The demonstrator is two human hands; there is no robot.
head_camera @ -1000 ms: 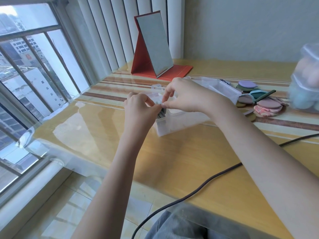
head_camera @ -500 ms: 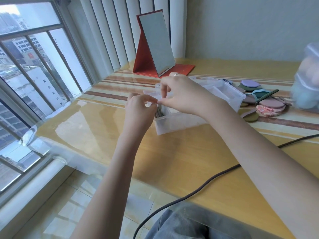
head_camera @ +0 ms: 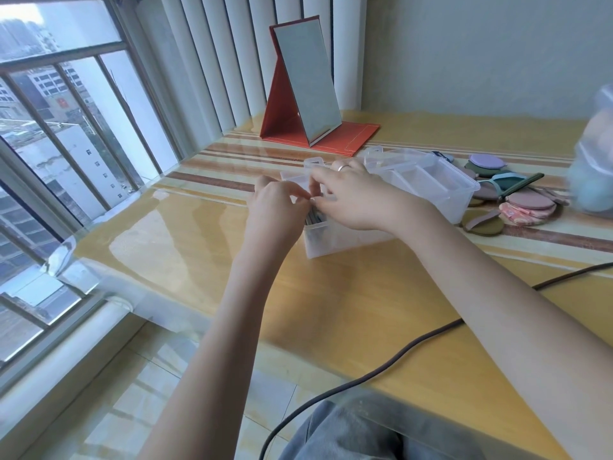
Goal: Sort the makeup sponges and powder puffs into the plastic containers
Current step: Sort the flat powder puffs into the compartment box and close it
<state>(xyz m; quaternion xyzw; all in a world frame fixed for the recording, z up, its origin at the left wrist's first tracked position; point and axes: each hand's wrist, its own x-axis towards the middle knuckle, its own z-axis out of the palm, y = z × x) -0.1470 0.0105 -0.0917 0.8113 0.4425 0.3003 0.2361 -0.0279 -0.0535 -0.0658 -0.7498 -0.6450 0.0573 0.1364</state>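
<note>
1. Left hand (head_camera: 277,207) and right hand (head_camera: 351,197) pinch fingertips together over plastic container (head_camera: 441,190), mid-tabletop; object pinched indiscernible.
2. Powder puffs (head_camera: 527,202) wait unsorted beside the container, near the right edge, presumably within reach.

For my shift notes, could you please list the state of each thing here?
Plastic box: open, right compartments empty.
Mirror: unfolded, standing upright.
Puffs: piled loose on table.
Left hand: pinching at box edge.
Right hand: pinching beside it.
</note>
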